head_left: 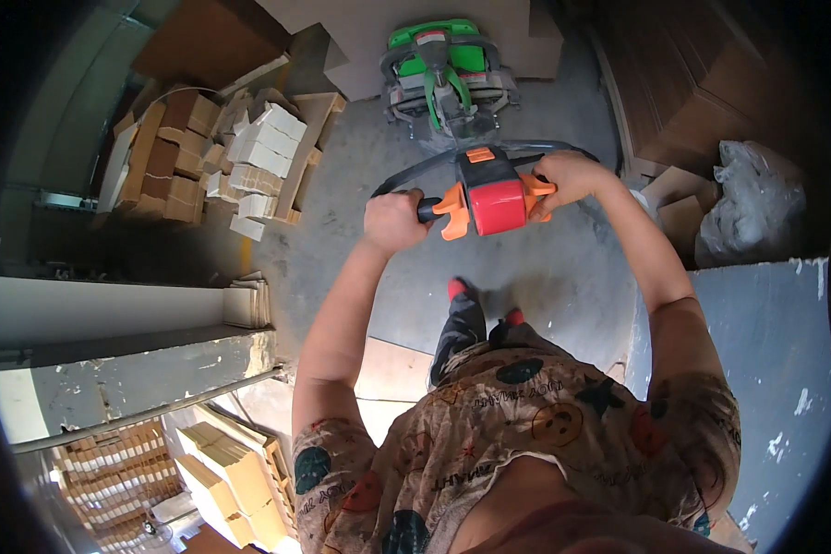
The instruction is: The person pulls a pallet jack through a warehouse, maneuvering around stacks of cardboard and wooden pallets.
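Note:
My left hand (395, 222) is closed round the black left grip of a pallet jack handle (489, 171). On the handle's other side, my right hand (571, 177) wraps the right grip, its fingers by an orange lever. Between my hands sits the handle's head, black on top with a red rounded end (500, 207). A second orange lever (451, 210) shows beside my left hand. Farther ahead on the grey floor stands the green and black body of the pallet jack (437, 78). My hands hide most of both grips.
Stacked flat cardboard (175, 152) and white board bundles (272, 138) rest at the left, by a wooden pallet (316, 138). Large brown cartons (702, 111) and clear plastic wrap (748, 208) lie at the right. Chipped grey wall edges (157, 374) flank me; more cardboard (226, 471) is behind.

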### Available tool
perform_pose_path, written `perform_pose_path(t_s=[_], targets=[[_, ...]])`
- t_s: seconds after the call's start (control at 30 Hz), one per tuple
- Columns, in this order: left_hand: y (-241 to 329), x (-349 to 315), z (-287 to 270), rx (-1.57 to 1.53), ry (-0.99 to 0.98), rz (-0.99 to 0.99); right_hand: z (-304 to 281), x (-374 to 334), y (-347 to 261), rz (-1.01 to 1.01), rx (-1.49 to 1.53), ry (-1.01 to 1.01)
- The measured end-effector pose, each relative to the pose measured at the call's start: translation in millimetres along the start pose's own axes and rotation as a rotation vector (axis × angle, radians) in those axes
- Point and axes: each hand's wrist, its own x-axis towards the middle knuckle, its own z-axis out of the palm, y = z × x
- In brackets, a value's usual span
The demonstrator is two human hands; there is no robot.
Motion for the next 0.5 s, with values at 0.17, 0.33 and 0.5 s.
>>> perform_pose_path(t_s=[0.17, 0.33, 0.5], targets=[[-4, -11, 3, 0.008, -0.004, 0.045, 15, -8, -13, 0.081, -0.016, 0.006], [-2, -27, 0, -0.013, -0.012, 0.071, 29, -24, -25, 0.055, 0.008, 0.045], [19, -35, 3, -0.074, -0.02, 0.136, 38, -59, -37, 0.15, -0.012, -0.01]])
